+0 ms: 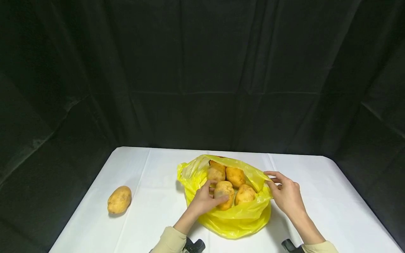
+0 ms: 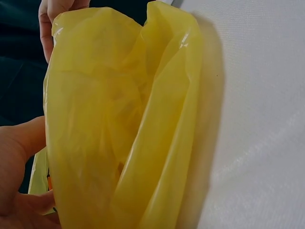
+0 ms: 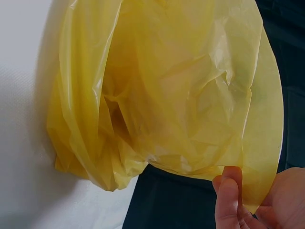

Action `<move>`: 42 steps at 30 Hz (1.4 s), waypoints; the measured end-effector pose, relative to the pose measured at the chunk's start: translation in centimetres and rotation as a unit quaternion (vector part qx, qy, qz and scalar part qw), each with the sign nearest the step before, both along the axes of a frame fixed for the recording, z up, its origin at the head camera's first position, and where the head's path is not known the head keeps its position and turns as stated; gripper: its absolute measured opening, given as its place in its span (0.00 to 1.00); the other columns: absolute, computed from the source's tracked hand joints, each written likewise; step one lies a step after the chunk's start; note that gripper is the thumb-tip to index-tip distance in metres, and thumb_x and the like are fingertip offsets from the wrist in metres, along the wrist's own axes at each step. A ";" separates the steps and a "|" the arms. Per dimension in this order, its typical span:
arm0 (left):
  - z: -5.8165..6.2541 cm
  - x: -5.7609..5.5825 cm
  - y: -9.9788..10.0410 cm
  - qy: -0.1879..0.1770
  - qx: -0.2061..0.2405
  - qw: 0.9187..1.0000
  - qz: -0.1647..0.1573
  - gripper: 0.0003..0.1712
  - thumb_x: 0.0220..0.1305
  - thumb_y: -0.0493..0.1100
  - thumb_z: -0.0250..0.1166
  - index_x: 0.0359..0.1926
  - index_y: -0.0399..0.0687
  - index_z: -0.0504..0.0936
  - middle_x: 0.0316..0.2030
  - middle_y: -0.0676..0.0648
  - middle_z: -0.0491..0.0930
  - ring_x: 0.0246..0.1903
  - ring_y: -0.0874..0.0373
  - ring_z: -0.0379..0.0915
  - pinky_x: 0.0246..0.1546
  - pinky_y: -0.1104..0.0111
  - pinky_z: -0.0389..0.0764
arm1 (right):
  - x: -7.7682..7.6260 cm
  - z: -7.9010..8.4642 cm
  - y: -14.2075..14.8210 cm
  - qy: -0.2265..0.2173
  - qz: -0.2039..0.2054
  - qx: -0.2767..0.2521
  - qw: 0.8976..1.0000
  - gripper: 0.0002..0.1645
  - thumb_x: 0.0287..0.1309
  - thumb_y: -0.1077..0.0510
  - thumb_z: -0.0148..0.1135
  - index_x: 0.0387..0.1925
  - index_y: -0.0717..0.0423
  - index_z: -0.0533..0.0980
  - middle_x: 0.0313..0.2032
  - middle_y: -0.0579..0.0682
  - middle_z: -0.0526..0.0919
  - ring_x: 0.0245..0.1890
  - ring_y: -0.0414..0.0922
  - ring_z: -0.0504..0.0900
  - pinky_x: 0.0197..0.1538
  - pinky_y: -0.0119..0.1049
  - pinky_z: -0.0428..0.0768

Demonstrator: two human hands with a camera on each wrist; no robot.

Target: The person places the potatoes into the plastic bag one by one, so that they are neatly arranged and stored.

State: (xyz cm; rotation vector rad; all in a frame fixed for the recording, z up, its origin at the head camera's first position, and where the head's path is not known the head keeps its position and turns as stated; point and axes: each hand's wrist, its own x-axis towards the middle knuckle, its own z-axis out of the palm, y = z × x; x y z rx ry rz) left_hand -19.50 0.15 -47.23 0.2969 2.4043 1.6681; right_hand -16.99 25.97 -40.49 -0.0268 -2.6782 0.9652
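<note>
A yellow plastic bag (image 1: pixel 234 221) stands with its mouth spread wide near the middle of the white table. Inside it lie several potatoes, among them one at the back (image 1: pixel 235 176) and one at the right (image 1: pixel 245 194). My left hand (image 1: pixel 202 202) reaches over the bag's near-left rim and grips a potato (image 1: pixel 225 193) between thumb and fingers. At the right side of the opening, my right hand (image 1: pixel 288 196) pinches the bag's rim; the right wrist view shows the thin plastic between thumb and fingers (image 3: pixel 228 200). In the left wrist view the bag's wall hides the potatoes.
A single potato (image 1: pixel 119 199) lies on the white-covered table (image 1: pixel 152 207), well to the left of the bag. Black cloth (image 1: pixel 202 116) hangs behind the table and along both sides.
</note>
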 end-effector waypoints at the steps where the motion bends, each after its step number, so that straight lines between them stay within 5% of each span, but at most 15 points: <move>1: 0.0 0.0 0.0 -0.003 -0.001 1.000 0.003 0.40 0.55 0.55 0.73 0.63 0.43 0.69 0.53 0.40 0.75 0.46 0.48 0.76 0.44 0.58 0.79 | -0.1 0.0 0.0 0.001 0.001 -0.001 1.000 0.17 0.64 0.65 0.60 0.54 0.59 0.79 0.41 0.65 0.84 0.32 0.53 0.86 0.27 0.32 0.80; 26: 0.1 -0.6 2.5 -0.005 0.000 1.000 0.018 0.40 0.58 0.57 0.72 0.63 0.41 0.69 0.48 0.42 0.76 0.46 0.49 0.76 0.42 0.57 0.79 | -1.0 1.1 1.7 0.045 0.020 0.023 0.998 0.16 0.62 0.66 0.61 0.52 0.59 0.80 0.38 0.63 0.85 0.29 0.50 0.85 0.26 0.32 0.78; 31: 0.0 -0.1 2.7 -0.006 0.004 1.000 0.008 0.41 0.58 0.58 0.71 0.64 0.39 0.69 0.47 0.43 0.77 0.44 0.51 0.76 0.39 0.61 0.80 | -0.5 1.1 2.0 0.027 0.019 0.027 0.999 0.16 0.62 0.66 0.61 0.52 0.59 0.79 0.38 0.63 0.85 0.29 0.51 0.86 0.26 0.33 0.79; 42: 1.3 0.5 0.0 0.082 -0.021 0.995 0.051 0.31 0.65 0.54 0.65 0.61 0.41 0.73 0.50 0.40 0.74 0.48 0.44 0.76 0.42 0.57 0.79 | -0.2 0.1 0.3 0.001 0.002 -0.009 1.000 0.17 0.63 0.66 0.60 0.53 0.58 0.79 0.41 0.64 0.84 0.29 0.48 0.85 0.26 0.31 0.79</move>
